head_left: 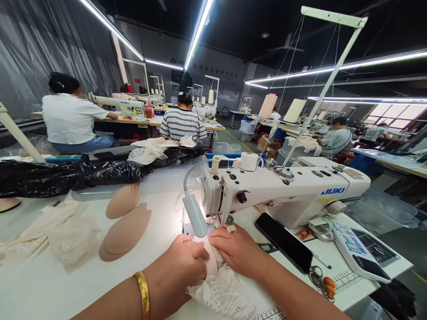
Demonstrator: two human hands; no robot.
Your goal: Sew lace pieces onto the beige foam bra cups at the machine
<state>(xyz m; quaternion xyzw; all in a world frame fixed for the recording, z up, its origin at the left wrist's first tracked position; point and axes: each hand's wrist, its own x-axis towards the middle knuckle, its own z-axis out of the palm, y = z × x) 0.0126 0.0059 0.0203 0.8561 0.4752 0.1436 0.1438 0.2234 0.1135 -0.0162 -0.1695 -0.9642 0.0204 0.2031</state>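
Note:
My left hand (188,264), with a gold bangle (143,294) on its wrist, is closed on the edge of a pale pink cup piece (211,262) in front of the sewing machine (283,184). Close to the needle area, my right hand (238,250) is bent over the same work, fingers gripping the cream lace fabric (228,291) joined to or lying against the cup. The lace hangs toward me over the table edge. A grey lamp head (195,214) hides part of the needle area and the fabric under it.
Beige cup pads (125,231) and loose cream lace (66,235) lie at the left. On the right are a black phone (283,242), a pen (322,258), keys (320,282) and a white control box (362,253). A black plastic bag (66,175) lines the back edge. Several people work beyond.

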